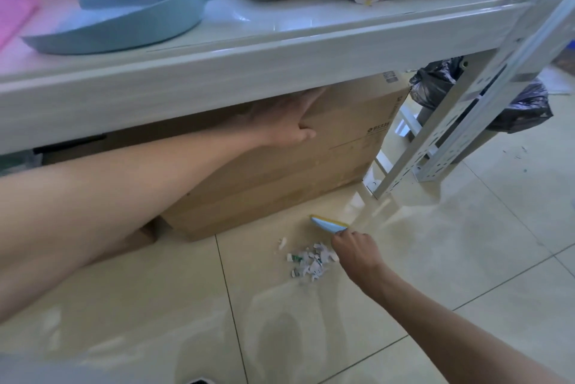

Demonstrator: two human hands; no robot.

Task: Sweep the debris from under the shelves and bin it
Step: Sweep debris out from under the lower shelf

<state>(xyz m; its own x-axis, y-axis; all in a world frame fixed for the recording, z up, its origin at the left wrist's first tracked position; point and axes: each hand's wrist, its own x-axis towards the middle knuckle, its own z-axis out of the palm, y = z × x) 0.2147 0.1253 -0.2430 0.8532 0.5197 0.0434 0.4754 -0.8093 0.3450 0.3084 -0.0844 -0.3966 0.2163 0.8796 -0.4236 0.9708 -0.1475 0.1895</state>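
A small pile of torn paper debris (309, 260) lies on the tiled floor in front of a cardboard box (311, 172) under the white shelf (249, 72). My right hand (354, 251) is shut on a small blue and yellow hand brush (328, 223), held just right of the pile. My left hand (284, 121) presses flat on the box's front, near its top edge under the shelf. A blue dustpan (133, 13) rests on top of the shelf.
A black bin bag (525, 103) sits behind the perforated metal shelf leg (466, 110) at right. Foil, patterned cloth and a tray lie on the shelf. A pink object is at far left. Glossy tiles spread toward me.
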